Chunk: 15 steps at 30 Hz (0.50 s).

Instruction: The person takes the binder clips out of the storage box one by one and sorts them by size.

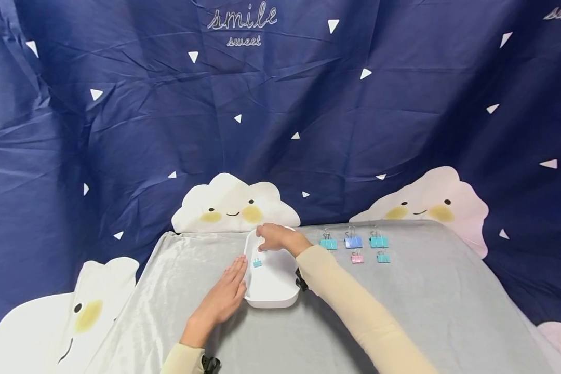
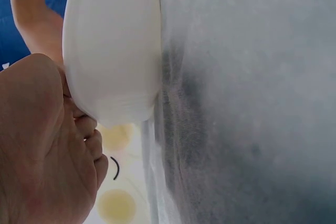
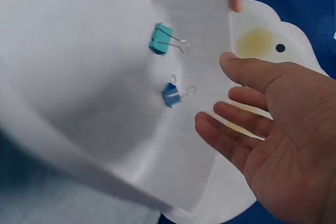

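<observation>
A white tray (image 1: 273, 296) stands on the grey cloth. The left hand (image 1: 224, 293) lays its straight fingers along the tray's left rim; in the left wrist view that hand (image 2: 47, 150) is against the tray's outer wall (image 2: 113, 51). Over the far end of the tray is the right hand (image 1: 277, 238). Seen from its wrist, the right hand (image 3: 278, 124) has loosely spread fingers with nothing between them. Inside the tray lie a teal binder clip (image 3: 160, 39) and a blue binder clip (image 3: 170, 94), the blue one closer to the right fingertips.
Right of the tray, binder clips lie in two rows: a teal one (image 1: 329, 244), a blue one (image 1: 353, 242) and another teal one (image 1: 379, 241) behind, a pink one (image 1: 357, 258) and a small teal one (image 1: 383, 257) in front. A dark blue curtain (image 1: 280, 104) hangs behind.
</observation>
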Motion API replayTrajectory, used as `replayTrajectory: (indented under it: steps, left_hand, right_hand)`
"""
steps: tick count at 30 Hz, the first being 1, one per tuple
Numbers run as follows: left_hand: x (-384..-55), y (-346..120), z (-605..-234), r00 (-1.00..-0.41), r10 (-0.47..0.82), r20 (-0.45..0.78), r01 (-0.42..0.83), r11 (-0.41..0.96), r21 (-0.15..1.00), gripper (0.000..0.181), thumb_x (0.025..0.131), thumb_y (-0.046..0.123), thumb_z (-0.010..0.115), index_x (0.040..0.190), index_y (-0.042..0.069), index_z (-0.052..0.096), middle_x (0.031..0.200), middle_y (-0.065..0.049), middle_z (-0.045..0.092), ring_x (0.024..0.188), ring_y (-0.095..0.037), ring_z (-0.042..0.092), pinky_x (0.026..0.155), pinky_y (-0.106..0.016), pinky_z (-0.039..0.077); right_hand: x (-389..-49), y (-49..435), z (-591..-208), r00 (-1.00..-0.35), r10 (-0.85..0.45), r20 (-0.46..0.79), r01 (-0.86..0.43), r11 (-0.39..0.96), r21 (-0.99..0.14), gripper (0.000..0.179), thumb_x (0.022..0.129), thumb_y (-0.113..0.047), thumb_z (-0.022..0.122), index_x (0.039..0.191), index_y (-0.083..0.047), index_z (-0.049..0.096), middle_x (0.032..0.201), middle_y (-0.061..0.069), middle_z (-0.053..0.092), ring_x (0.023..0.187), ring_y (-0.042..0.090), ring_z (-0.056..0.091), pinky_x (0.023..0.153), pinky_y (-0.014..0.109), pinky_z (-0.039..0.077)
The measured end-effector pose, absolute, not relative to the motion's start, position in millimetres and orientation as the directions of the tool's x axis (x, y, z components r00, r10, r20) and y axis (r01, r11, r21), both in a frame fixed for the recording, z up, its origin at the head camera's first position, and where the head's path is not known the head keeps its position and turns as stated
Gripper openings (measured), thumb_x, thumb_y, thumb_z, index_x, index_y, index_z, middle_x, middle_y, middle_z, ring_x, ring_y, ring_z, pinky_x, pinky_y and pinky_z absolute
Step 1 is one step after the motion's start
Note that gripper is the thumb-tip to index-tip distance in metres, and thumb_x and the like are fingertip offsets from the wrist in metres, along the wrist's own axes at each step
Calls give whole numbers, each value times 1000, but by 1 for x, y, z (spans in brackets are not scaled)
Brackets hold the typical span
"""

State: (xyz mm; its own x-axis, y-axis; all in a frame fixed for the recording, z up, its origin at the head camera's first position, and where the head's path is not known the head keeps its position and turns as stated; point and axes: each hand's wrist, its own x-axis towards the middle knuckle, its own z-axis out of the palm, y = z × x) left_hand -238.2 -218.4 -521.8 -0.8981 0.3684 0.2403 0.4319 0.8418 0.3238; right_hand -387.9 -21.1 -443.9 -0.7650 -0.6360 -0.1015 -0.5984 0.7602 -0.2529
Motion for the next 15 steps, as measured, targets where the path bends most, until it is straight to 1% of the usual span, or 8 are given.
replayTrajectory:
  steps: [4, 8, 10, 12, 15]
  left_hand:
    - [-239, -218, -521, -899, 372, 230, 431, 845, 316, 57, 112, 15, 43, 164, -5, 33, 175, -18, 29, 162, -37, 30, 133, -57, 29]
    - [-241, -218, -521, -900, 376, 220, 429, 850, 305, 57, 112, 16, 42, 165, -4, 32, 176, -17, 28, 163, -36, 29, 133, -56, 29]
    - [-241, -218, -521, -902, 377, 213, 428, 852, 303, 57, 113, 17, 41, 165, -4, 31, 176, -17, 27, 163, -36, 28, 133, -55, 28]
    - [-241, -218, -521, -901, 377, 215, 429, 850, 307, 57, 112, 16, 41, 165, -4, 31, 176, -17, 27, 163, -36, 28, 133, -56, 28]
    - [-241, -218, -521, -904, 374, 207, 423, 851, 310, 58, 113, 17, 41, 165, -4, 30, 176, -16, 27, 164, -35, 27, 134, -55, 27]
  right_hand:
    - [-386, -28, -454, -790, -591, -162, -552, 801, -233, 60, 99, -32, 76, 149, -4, 57, 148, 16, 61, 138, 27, 60, 120, 38, 49]
    - [-380, -34, -461, -798, -558, -229, -511, 827, -235, 72, 97, -35, 78, 157, -6, 49, 155, 15, 56, 142, 26, 57, 123, 38, 46]
    - [-377, -36, -464, -793, -554, -253, -504, 831, -236, 75, 96, -35, 79, 158, -8, 48, 154, 14, 56, 139, 25, 59, 121, 37, 49]
    - [-374, -40, -465, -789, -555, -263, -505, 830, -236, 73, 94, -33, 81, 157, -10, 50, 151, 13, 58, 134, 25, 61, 117, 38, 51]
    - [-372, -44, -466, -782, -568, -256, -531, 823, -202, 63, 94, -32, 82, 149, -13, 59, 143, 11, 60, 125, 23, 64, 112, 37, 54]
